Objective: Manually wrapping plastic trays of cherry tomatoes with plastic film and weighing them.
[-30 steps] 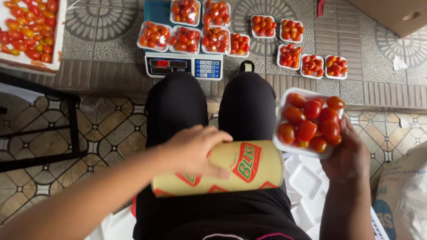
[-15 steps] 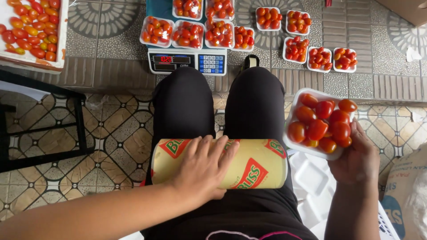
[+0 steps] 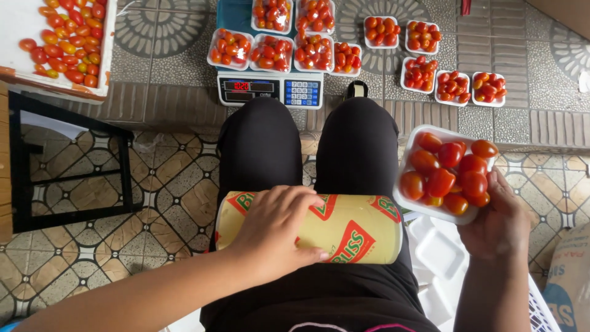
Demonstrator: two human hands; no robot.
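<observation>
A fat yellow roll of wrap [image 3: 353,230] with red and green markings lies across my lap, on my black trousers. My left hand [image 3: 276,227] rests on top of its left half, fingers spread over it. My right hand [image 3: 495,224] holds a white foam tray of red and orange tomatoes [image 3: 447,175] from below, off to the right of my knee. The tray's left edge is close to the roll's right end.
A digital scale [image 3: 270,89] stands on the floor ahead with several filled tomato trays on and beside it. A white crate of loose tomatoes [image 3: 61,43] is at top left, a black frame [image 3: 67,172] at left, empty foam trays [image 3: 439,258] at lower right.
My left hand has turned the roll on my lap and slid toward its left half. My right hand has lifted the tomato tray slightly; the view has tilted.
</observation>
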